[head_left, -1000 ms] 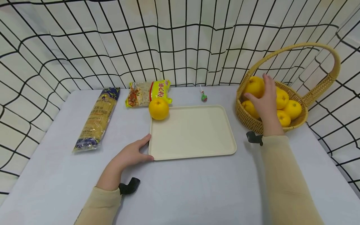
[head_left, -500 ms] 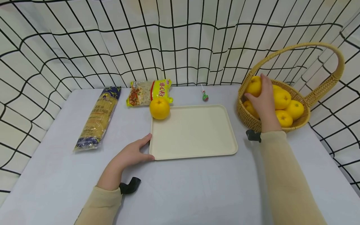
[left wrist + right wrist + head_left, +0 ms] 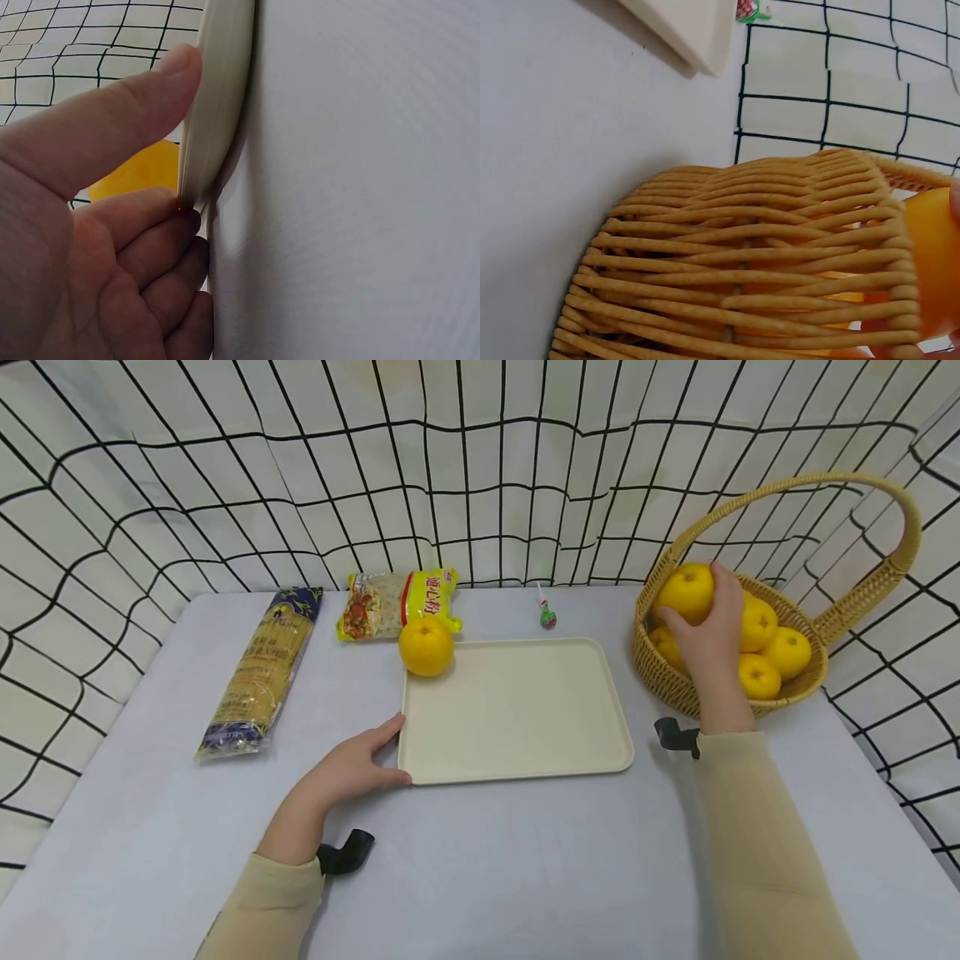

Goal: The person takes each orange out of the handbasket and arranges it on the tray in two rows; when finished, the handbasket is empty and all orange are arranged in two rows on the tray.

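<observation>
My right hand (image 3: 712,635) grips an orange (image 3: 686,593) at the left side of the wicker basket (image 3: 675,693). Part of that orange (image 3: 934,255) also shows past the basket rim in the right wrist view. Several more oranges (image 3: 786,652) lie inside the basket. My left hand (image 3: 348,766) rests at the near left corner of the cream tray (image 3: 517,718). In the left wrist view its thumb (image 3: 112,124) and index finger touch the tray's outer edge. Another orange (image 3: 426,647) sits on the tray's far left corner.
A bag of spaghetti (image 3: 262,677) lies at the left of the white table (image 3: 487,877). Behind the tray are a yellow pasta packet (image 3: 390,606) and a lollipop (image 3: 547,617). Black-and-white grid cloth (image 3: 480,468) stands around the back and sides. The basket's tall handle (image 3: 825,481) arches over it.
My right hand reached deeper around the orange in the basket, then drew it slightly up and right. My left hand stays at the tray's corner.
</observation>
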`<state>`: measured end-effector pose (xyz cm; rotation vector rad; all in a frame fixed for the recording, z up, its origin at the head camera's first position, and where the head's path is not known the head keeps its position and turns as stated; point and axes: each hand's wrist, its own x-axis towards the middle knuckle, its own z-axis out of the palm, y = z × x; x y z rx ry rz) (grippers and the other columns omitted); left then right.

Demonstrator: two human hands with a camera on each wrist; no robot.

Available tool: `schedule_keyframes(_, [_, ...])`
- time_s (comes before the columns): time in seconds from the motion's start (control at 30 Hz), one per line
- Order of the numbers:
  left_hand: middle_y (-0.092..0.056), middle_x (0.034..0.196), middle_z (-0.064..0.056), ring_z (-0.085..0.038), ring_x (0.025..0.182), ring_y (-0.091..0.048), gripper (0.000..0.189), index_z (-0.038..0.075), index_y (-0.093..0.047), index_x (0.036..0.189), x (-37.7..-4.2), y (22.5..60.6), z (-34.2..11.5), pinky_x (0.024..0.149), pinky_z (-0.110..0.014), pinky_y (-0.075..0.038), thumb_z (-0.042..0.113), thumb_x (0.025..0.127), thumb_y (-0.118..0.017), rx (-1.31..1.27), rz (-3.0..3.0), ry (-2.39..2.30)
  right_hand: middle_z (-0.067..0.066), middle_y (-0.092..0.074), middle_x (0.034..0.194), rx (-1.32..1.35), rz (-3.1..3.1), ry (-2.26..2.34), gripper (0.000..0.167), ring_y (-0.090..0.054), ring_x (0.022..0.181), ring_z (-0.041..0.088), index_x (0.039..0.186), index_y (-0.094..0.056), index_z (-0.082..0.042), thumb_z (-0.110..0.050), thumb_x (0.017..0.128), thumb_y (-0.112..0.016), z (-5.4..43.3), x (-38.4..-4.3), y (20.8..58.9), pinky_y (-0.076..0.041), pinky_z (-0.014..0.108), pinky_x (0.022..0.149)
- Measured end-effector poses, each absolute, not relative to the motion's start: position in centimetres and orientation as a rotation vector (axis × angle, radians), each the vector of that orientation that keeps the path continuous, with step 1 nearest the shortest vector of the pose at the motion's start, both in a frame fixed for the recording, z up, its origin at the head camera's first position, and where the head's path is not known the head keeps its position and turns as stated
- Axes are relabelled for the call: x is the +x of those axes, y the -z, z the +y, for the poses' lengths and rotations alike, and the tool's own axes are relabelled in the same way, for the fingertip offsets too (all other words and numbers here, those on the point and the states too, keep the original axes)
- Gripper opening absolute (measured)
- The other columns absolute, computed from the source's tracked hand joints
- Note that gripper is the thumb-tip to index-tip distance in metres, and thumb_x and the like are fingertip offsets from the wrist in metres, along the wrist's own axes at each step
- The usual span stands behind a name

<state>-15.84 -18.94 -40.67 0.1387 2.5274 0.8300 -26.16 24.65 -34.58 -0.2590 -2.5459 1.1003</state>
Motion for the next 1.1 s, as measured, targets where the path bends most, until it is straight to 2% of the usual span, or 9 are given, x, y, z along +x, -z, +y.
schedule_keyframes(0.2, [-0.022, 0.15, -0.013, -0.037, 0.136, -0.022, 0.094, 0.017, -0.018, 0.146, -15.8, 40.9, -19.1, 0.109, -0.054, -0.021, 0.044, 0.073, -0.071, 0.138, 2.53, -0.823, -0.006, -0.013, 0.149, -0.277, -2.432, -1.166, 0.077, -0.018, 0.136, 0.01, 0.143, -0.015, -0.03, -0.043, 0.082, -0.06, 23.8, -24.8, 34.4, -0.018, 0.028, 0.113])
schedule_keyframes(0.6, [-0.022, 0.15, -0.012, -0.036, 0.137, -0.02, 0.094, 0.017, -0.018, 0.146, -15.7, 40.9, -19.1, 0.11, -0.053, -0.02, 0.042, 0.073, -0.071, 0.136, 2.522, -0.842, 0.0, -0.025, 0.14, -0.125, -2.222, -1.111, 0.078, -0.028, 0.125, 0.006, 0.138, -0.025, -0.019, -0.036, 0.075, -0.066, 21.4, -23.6, 33.4, -0.025, 0.017, 0.105])
schedule_keyframes(1.1, [-0.021, 0.151, -0.011, -0.035, 0.137, -0.02, 0.094, 0.017, -0.017, 0.146, -15.9, 40.8, -19.1, 0.11, -0.053, -0.02, 0.041, 0.073, -0.072, 0.143, 2.511, -0.847, 0.004, -0.024, 0.142, 0.077, -2.234, -1.162, 0.076, -0.026, 0.127, 0.011, 0.138, -0.028, -0.014, -0.031, 0.075, -0.068, 17.4, -23.4, 33.0, -0.027, 0.024, 0.106])
